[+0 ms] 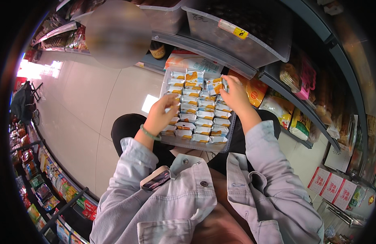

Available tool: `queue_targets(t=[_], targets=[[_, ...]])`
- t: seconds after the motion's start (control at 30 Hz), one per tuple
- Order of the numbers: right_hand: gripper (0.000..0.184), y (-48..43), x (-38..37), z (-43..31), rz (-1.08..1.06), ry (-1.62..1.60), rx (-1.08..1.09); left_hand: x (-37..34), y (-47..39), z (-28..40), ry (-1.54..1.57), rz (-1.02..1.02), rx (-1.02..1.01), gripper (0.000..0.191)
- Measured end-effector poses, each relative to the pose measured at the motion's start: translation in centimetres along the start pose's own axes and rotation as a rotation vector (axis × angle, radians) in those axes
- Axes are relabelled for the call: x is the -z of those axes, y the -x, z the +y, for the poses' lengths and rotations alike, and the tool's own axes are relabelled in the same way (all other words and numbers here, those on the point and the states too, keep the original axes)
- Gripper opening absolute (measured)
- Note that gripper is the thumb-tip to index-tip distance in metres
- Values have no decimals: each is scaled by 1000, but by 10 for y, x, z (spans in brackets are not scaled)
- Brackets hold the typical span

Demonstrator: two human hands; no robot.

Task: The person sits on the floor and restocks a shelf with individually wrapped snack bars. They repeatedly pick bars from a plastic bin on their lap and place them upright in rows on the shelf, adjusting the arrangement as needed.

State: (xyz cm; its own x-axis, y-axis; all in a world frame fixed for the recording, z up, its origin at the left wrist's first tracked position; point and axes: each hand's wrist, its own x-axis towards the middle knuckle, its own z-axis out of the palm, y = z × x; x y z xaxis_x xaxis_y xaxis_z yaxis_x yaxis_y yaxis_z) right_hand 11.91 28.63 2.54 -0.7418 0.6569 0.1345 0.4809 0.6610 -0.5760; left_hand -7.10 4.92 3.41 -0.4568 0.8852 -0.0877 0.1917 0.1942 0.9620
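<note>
A clear plastic bin [229, 143] sits between my knees, filled with rows of small snack packets [203, 122] in white and orange-brown wrappers, most standing on edge. My right hand [236, 96] pinches one packet [215, 86] at the bin's far right, tilted above the others. Another packet [194, 78] lies face up at the far end, beside the held one. Over the left column is my left hand [160, 114], thumb and fingers apart, with a green bangle [150, 134] at the wrist. Its fingertips are at the packets; contact is unclear.
Grey shelving [203, 52] curves past the bin's far side, holding a large clear tub [236, 36] of dark goods. A dark jar [157, 50] and bagged goods [299, 123] sit on the lower shelf. Tiled floor [84, 100] extends left towards a packed snack shelf [53, 170].
</note>
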Motion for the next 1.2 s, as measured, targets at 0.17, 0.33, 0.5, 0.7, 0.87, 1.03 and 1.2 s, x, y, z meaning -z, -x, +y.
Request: queue_targets(t=[0.17,0.33,0.5,0.7,0.87,1.03,1.2], targets=[[53,-21,-25,-5,-114,97,-132,0,-61,-7,77,23,94,48],[42,-20,-26,3,-159,66,-120,-20,-87,-19,117,-41,250,69],[45,-26,-25,2,-171,-472,-163,-29,-98,-29,71,-68,177,74],[53,-38,-72,-13,-55,-342,-117,-35,-97,-34,211,-85,194,69],[68,-35,-83,-8,-55,-420,-83,-31,-92,-35,97,-75,186,66],[71,-24,-76,-13,-168,-372,-121,-37,-93,-46,-11,-19,78,61],[63,-16,-47,-42,-174,-346,-213,-36,-88,-35,101,-17,12,53]])
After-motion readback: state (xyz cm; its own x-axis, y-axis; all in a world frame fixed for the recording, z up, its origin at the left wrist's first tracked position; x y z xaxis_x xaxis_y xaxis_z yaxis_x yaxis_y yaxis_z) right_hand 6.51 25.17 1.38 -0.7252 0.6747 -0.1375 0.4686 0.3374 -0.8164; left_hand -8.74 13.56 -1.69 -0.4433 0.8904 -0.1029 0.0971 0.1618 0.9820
